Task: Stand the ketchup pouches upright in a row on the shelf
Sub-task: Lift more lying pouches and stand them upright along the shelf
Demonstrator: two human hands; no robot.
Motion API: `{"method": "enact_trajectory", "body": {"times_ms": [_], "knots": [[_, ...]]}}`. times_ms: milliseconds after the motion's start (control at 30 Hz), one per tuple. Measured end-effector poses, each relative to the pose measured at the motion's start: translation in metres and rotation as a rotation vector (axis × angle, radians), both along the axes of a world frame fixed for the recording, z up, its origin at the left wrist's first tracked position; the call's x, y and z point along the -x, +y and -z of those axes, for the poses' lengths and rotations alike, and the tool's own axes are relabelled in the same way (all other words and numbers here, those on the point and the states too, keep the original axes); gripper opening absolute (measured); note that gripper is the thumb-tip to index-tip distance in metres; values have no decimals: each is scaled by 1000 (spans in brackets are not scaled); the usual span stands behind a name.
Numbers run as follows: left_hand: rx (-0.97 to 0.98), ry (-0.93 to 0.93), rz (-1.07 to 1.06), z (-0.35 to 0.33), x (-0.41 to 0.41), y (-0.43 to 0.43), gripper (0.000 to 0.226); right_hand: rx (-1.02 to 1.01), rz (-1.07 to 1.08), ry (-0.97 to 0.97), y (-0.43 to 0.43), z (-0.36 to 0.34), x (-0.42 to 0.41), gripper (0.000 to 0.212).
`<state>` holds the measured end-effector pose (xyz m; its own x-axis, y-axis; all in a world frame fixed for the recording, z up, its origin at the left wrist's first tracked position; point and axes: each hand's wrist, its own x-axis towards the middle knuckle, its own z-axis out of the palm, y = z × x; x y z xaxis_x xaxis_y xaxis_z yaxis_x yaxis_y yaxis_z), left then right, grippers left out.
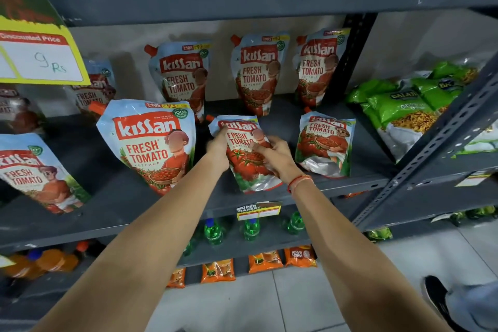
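Several red-and-blue Kissan ketchup pouches stand on a grey metal shelf. Both hands hold the middle front pouch, which leans back near the shelf's front edge. My left hand grips its upper left side, my right hand its right side; a red thread is tied at that wrist. A larger-looking pouch stands to the left of it, another pouch to the right. Three pouches lean against the back wall, with more at the far left.
A yellow price sign hangs at the upper left. Green snack bags fill the neighbouring bay behind a slotted upright. Green bottles and orange packets sit on lower shelves. A dark shoe is on the tiled floor.
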<state>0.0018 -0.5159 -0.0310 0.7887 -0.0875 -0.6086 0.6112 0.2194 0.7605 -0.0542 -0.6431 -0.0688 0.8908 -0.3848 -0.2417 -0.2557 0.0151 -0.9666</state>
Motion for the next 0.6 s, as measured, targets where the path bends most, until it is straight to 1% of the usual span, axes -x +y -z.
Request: {"method": "enact_trajectory", "body": {"times_ms": [100,167,233,300,433,533,600], "knots": [[34,-35,-16,-6,7,1,50,-174,116,-100,3,-9,8,41],[70,-88,-36,-13,11,0,49,-306,184,-138,-1,-21,9,42],[91,-180,-58,-23,15,-3,38,-377,197,-155,-6,-35,7,47],[96,-290,-48,-37,21,-7,28,-393,215,-195,-9,-52,4,43],[40,-550,-4,-61,27,-11,20,-378,246,-322,-15,-83,2,24],[-16,-660,-3,-65,28,-9,24,-334,250,-436,-18,-96,6,18],[-32,-691,-10,-61,27,-6,29,-310,245,-468,-16,-101,9,10]]}}
